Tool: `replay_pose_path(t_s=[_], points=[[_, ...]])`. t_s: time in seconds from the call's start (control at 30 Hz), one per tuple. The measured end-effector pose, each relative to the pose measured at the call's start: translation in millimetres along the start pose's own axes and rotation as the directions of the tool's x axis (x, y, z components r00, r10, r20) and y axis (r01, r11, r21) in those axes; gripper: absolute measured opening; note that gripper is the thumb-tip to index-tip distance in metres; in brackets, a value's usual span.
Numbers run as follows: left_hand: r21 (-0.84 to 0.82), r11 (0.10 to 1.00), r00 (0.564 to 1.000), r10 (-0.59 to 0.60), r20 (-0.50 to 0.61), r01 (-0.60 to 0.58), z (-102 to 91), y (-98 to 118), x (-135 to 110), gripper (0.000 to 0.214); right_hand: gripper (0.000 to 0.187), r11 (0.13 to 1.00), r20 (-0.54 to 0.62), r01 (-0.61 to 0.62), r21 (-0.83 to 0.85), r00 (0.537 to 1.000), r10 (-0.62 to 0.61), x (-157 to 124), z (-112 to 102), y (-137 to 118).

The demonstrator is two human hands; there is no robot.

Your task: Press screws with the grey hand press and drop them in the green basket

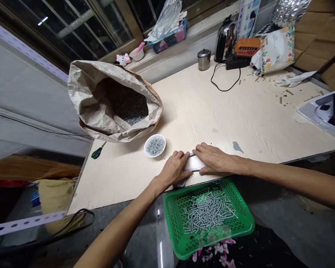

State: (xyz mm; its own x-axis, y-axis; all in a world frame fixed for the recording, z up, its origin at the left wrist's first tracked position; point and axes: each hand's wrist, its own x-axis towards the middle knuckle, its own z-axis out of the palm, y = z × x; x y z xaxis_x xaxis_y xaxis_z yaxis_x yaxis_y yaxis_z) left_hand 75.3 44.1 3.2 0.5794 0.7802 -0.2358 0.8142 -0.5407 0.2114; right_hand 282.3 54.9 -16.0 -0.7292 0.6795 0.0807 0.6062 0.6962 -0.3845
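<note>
Gripping a flat silver-edged plate from either end, the left hand and the right hand have fingers bent over its far edge and thumbs at its near one. The plate is at the front edge of the pale counter, just beyond the green plastic basket of loose metal screws. If one hand slackens or pushes harder than the other, the plate could skew, slide over that edge and drop into the basket. The basket sits low, seemingly on the lap, so shifting legs might tip it. A sweep of the left hand could also knock the white bowl near its knuckles. The plate's long axis appears to run left to right, roughly along the counter's front edge; the hands cover its ends, so which way it faces cannot be told.
</note>
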Motion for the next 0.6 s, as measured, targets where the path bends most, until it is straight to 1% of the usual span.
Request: replay_pose_path(t_s=[0.07, 0.13, 0.17, 0.23, 0.3, 0.37, 0.4, 0.43, 0.47, 0.5, 0.53, 0.57, 0.6], points=[[-0.039, 0.999, 1.000, 0.003, -0.029, -0.004, 1.8, 0.1, 0.1, 0.044, 0.031, 0.999, 0.002, 0.022, -0.025, 1.000, -0.022, 1.6, 2.8, -1.1], [-0.097, 0.995, 0.998, -0.014, -0.064, 0.008, 6.2, 1.3, -0.2, 0.026, 0.010, 0.998, 0.018, 0.030, -0.049, 0.999, -0.029, 5.1, 8.7, -2.5], [-0.120, 0.993, 0.997, -0.026, -0.073, 0.017, 8.6, 2.1, -0.2, 0.019, 0.006, 0.998, 0.031, 0.028, -0.058, 0.999, -0.027, 7.1, 12.1, -3.1], [-0.143, 0.989, 0.996, -0.054, -0.076, 0.042, 12.3, 4.3, 0.2, 0.013, 0.012, 0.997, 0.049, 0.023, -0.067, 0.999, -0.020, 10.2, 17.6, -3.8], [-0.135, 0.989, 0.995, -0.070, -0.064, 0.061, 13.5, 6.3, 0.1, 0.013, 0.010, 0.997, 0.052, 0.028, -0.069, 0.998, -0.024, 10.9, 19.4, -3.5], [-0.118, 0.990, 0.993, -0.087, -0.080, 0.077, 12.2, 7.2, -3.3, 0.019, 0.006, 0.996, 0.029, 0.035, -0.079, 0.999, -0.032, 8.3, 17.0, -2.3], [-0.118, 0.989, 0.988, -0.101, -0.114, 0.087, 10.8, 7.2, -7.0, 0.026, 0.014, 0.996, 0.003, 0.038, -0.081, 0.999, -0.038, 5.9, 14.9, -1.6], [-0.128, 0.986, 0.978, -0.126, -0.167, 0.105, 8.9, 6.7, -12.4, 0.034, 0.028, 0.996, -0.032, 0.039, -0.080, 0.999, -0.042, 2.9, 12.8, -1.0], [-0.149, 0.979, 0.958, -0.168, -0.234, 0.136, 6.8, 6.0, -19.5, 0.039, 0.043, 0.996, -0.071, 0.044, -0.075, 0.996, -0.049, -0.5, 11.0, -0.5], [-0.177, 0.967, 0.925, -0.232, -0.302, 0.185, 4.4, 5.1, -27.8, 0.039, 0.055, 0.997, -0.107, 0.050, -0.065, 0.993, -0.057, -4.0, 10.0, -0.4], [-0.203, 0.947, 0.884, -0.308, -0.351, 0.249, 2.2, 4.1, -36.9, 0.033, 0.061, 0.997, -0.136, 0.058, -0.050, 0.989, -0.064, -7.2, 9.8, -0.7], [-0.220, 0.920, 0.846, -0.387, -0.368, 0.325, 0.4, 3.2, -46.1, 0.027, 0.060, 0.997, -0.153, 0.068, -0.032, 0.986, -0.072, -10.0, 10.6, -1.4], [-0.227, 0.886, 0.815, -0.462, -0.350, 0.405, -0.9, 2.4, -54.6, 0.028, 0.055, 0.997, -0.159, 0.077, -0.016, 0.984, -0.079, -12.1, 12.4, -2.6]])
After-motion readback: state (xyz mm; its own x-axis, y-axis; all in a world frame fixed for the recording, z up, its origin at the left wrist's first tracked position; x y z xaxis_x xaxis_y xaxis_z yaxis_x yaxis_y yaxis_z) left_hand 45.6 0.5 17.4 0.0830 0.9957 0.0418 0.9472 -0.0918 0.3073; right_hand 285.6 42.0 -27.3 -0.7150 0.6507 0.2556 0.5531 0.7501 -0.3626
